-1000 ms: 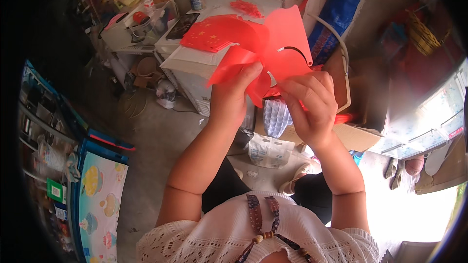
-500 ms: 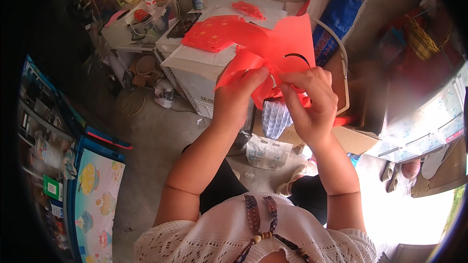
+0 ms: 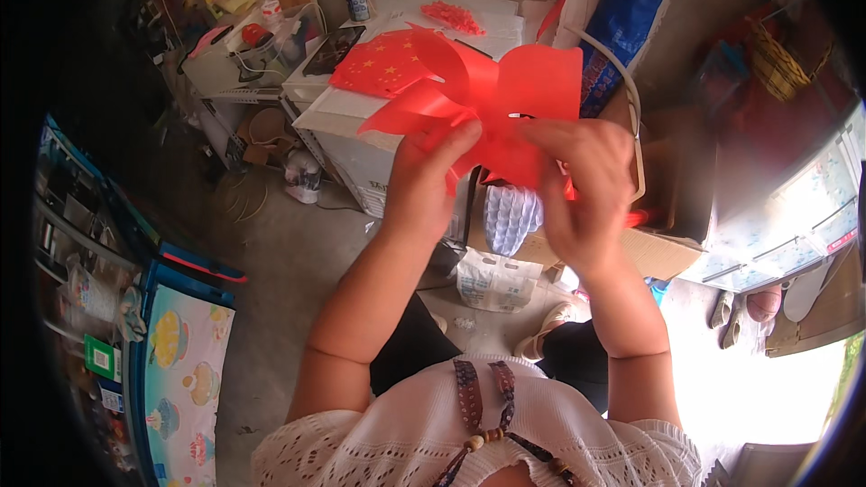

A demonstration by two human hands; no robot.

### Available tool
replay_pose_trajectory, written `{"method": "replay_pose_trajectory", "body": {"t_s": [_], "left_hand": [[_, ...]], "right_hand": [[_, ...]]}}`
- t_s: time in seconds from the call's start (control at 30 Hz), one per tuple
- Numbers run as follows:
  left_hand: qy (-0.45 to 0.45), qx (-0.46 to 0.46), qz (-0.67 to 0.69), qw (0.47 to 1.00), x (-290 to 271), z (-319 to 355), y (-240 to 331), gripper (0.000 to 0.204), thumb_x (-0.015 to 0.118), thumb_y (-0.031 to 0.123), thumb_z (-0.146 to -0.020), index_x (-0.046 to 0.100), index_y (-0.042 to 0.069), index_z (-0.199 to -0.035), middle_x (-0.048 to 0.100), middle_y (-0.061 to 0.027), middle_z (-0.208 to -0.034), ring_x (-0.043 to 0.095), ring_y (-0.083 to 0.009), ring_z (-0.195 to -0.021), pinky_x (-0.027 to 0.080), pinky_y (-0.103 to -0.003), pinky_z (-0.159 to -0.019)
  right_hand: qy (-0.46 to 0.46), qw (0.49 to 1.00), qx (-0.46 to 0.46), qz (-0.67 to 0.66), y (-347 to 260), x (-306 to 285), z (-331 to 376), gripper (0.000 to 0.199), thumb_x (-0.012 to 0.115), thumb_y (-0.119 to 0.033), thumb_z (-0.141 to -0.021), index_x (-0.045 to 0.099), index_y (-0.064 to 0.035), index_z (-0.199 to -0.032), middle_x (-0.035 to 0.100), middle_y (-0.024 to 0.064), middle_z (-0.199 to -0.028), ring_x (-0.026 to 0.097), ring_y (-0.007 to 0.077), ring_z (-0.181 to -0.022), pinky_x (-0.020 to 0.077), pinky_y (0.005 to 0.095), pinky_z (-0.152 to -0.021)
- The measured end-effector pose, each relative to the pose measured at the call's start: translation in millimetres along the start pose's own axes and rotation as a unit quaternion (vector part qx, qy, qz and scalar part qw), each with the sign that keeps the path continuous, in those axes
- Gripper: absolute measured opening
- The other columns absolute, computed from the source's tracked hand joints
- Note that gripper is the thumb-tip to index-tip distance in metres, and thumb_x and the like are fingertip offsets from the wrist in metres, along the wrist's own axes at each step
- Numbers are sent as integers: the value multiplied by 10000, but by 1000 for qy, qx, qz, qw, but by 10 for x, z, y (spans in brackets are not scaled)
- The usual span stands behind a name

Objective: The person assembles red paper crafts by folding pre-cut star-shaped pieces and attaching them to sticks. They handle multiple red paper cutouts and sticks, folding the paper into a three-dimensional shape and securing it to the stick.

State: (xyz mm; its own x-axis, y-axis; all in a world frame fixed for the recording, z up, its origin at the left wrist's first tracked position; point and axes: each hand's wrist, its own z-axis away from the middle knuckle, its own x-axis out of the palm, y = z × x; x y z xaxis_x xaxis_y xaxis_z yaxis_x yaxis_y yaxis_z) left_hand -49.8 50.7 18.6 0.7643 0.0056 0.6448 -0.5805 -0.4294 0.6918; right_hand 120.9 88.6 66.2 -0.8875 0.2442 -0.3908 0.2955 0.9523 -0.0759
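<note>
A red pinwheel (image 3: 483, 81) with curled plastic blades is held up in front of me, over the near edge of the white-topped stand. My left hand (image 3: 424, 167) is closed on it, thumb pressed near its middle. Just right of that middle is my right hand (image 3: 586, 176), blurred, with index finger and thumb apart; whether a fingertip touches a blade I cannot tell. Behind lies a stack of red sheets with yellow stars (image 3: 379, 63). Farther back sits a small heap of red pieces (image 3: 453, 17).
A dark phone-like slab (image 3: 334, 50) and a cup of thin sticks (image 3: 358, 5) are on the stand (image 3: 316, 117). An open cardboard box (image 3: 663, 252) is at the right, with a pale egg-tray-like bundle (image 3: 511, 221) beside it. A white bag (image 3: 494, 280) rests on the floor.
The right finger and thumb have come apart and moved slightly away from the pinwheel's middle. The pinwheel has turned and shifted left with my left hand, its blades more spread.
</note>
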Motion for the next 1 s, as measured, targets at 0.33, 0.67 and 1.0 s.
{"method": "replay_pose_trajectory", "body": {"t_s": [0.33,0.67,1.0], "left_hand": [[-66,-127,-17,990,-69,-33,254,359,667,133,-917,601,43,-1258,656,-70,-1234,628,-206,-1149,504,-381,-976],[-43,-56,-209,975,74,0,142,375,728,53,-864,614,20,-1220,677,-63,-1172,641,-140,-1073,509,-313,-940],[-64,7,-188,980,110,25,99,393,753,87,-853,598,-12,-1201,676,-82,-1134,655,-141,-1020,541,-298,-861]], "right_hand": [[-93,982,-158,43,430,-327,176,228,703,-71,-709,715,-38,-935,655,144,-1144,599,236,-881,482,320,-725],[-119,989,-88,-20,144,-325,-157,220,746,-64,-711,707,-94,-926,662,15,-856,574,209,-811,349,347,-706],[-107,993,-51,-1,131,-269,-162,168,741,-41,-725,693,-109,-872,662,6,-786,534,182,-735,327,348,-750]]}}
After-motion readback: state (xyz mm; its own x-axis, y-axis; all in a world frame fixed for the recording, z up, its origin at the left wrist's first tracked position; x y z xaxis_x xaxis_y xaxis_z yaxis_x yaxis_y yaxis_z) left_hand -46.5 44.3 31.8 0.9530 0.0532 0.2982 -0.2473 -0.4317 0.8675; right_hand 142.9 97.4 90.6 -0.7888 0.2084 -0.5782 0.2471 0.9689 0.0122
